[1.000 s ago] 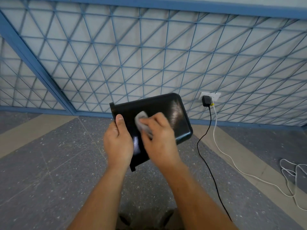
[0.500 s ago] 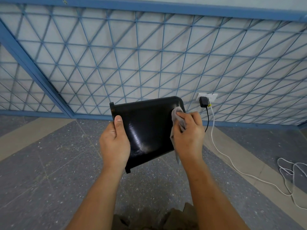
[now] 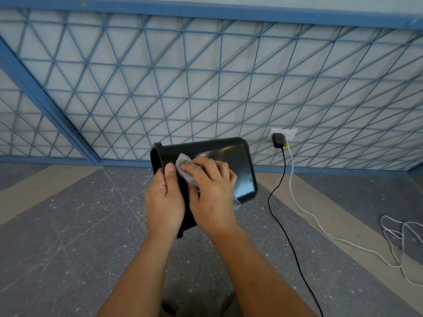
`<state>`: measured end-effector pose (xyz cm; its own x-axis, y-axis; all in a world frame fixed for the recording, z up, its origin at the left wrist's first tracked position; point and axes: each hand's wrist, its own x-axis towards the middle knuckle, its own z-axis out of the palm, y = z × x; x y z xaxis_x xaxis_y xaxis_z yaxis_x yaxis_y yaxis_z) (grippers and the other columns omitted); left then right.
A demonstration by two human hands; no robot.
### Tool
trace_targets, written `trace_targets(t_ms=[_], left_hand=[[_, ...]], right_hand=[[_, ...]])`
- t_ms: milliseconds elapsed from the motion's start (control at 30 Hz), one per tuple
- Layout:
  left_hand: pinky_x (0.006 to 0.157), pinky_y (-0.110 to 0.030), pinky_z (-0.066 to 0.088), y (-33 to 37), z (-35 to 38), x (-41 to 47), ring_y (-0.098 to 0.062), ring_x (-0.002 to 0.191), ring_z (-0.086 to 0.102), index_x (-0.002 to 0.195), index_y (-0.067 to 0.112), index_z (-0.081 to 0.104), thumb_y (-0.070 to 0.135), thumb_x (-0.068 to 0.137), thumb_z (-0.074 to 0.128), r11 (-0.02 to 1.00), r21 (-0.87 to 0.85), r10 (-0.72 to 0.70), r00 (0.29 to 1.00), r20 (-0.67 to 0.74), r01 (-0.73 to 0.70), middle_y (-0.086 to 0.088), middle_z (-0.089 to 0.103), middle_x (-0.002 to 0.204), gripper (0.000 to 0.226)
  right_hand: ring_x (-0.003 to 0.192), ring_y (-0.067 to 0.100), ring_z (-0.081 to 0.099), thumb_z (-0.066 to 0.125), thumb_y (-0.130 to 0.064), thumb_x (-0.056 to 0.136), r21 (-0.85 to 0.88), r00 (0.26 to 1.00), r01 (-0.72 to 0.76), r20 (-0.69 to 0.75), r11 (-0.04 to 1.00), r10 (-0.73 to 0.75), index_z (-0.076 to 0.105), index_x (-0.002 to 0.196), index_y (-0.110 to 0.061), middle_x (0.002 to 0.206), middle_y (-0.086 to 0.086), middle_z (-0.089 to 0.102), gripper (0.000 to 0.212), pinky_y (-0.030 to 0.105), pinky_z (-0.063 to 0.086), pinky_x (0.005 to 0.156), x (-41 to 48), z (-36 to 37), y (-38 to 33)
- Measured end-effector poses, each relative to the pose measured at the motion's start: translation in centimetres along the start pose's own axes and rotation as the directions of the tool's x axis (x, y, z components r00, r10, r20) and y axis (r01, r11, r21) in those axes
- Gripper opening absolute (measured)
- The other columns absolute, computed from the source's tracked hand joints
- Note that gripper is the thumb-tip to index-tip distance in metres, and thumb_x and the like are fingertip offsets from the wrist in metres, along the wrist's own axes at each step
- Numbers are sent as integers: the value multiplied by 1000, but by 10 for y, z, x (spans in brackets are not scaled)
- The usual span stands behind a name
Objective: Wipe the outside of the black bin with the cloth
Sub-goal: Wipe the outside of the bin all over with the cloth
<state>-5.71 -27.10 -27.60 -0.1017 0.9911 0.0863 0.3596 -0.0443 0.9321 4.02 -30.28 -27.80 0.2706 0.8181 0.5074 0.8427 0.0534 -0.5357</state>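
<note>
place: indoor room | blue lattice wall (image 3: 206,88) | speckled floor (image 3: 68,248) | wall socket (image 3: 291,133)

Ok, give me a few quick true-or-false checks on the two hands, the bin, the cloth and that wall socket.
1. The left hand grips the black bin near its rim. True.
2. The grey cloth is in the left hand. False: the right hand holds it against the bin's side.
3. The bin stands on the floor. False: both hands hold it up, clear of the floor.
4. A black charger is plugged into the wall socket. True.
</note>
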Motion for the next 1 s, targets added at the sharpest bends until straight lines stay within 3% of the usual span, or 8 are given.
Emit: trace_targets(t_ms=[167,300,433,533,633,800,900,1000], left_hand=[[82,-38,57,-11,-1,8,-16,94,74,106,28,70,51,111,40,962,-233,-109,984,142,140,0,77,98,38],[80,-29,56,-9,-5,11,-12,94,77,115,23,71,43,113,39,870,-406,-219,956,193,281,1,80,100,37],[79,-29,57,-4,-4,9,-13,90,76,110,20,71,39,115,39,865,-400,-244,951,189,302,1,79,93,38],[89,-41,58,-4,-2,7,-21,98,75,107,21,73,43,114,41,903,-351,-199,965,172,249,-4,78,99,40],[96,-46,57,-7,-2,7,-15,101,74,111,28,75,49,111,42,926,-324,-149,975,164,196,3,79,103,39],[108,-53,53,-3,-7,6,-21,116,73,122,30,75,55,106,45,888,-394,-169,964,203,239,1,79,118,42],[102,-53,57,-1,-11,8,-33,107,74,117,14,74,41,113,44,872,-407,-218,960,175,272,-15,78,110,41],[80,-35,64,-2,-13,12,-26,94,77,114,14,73,40,113,43,854,-402,-277,943,185,330,-15,79,104,40]], right_hand=[[106,25,51,48,-4,91,158,998,54,26,986,-59,72,114,-17,122,-6,62,36,48,50,83,-5,10,10],[110,22,50,55,-5,89,124,988,120,80,985,-130,71,116,-18,123,-6,61,34,46,46,86,-11,11,13],[116,20,46,68,-28,91,61,985,132,102,989,-138,68,125,-25,132,-10,57,34,42,41,92,-12,9,10],[109,27,47,69,-13,92,60,989,146,26,987,-148,70,124,-21,131,-5,60,33,44,45,90,0,15,18],[103,28,47,68,-2,91,101,984,175,-37,979,-172,74,120,-14,124,0,66,32,33,46,94,21,16,24],[100,24,47,65,7,87,139,967,246,26,959,-252,75,117,-12,120,0,68,36,26,45,93,38,8,21],[100,25,46,62,7,89,184,933,320,111,929,-343,75,116,-13,122,-1,66,36,32,46,89,11,-4,21],[101,24,47,57,-4,97,222,880,375,221,900,-421,75,118,-19,128,-8,63,32,35,47,86,-25,-11,21]])
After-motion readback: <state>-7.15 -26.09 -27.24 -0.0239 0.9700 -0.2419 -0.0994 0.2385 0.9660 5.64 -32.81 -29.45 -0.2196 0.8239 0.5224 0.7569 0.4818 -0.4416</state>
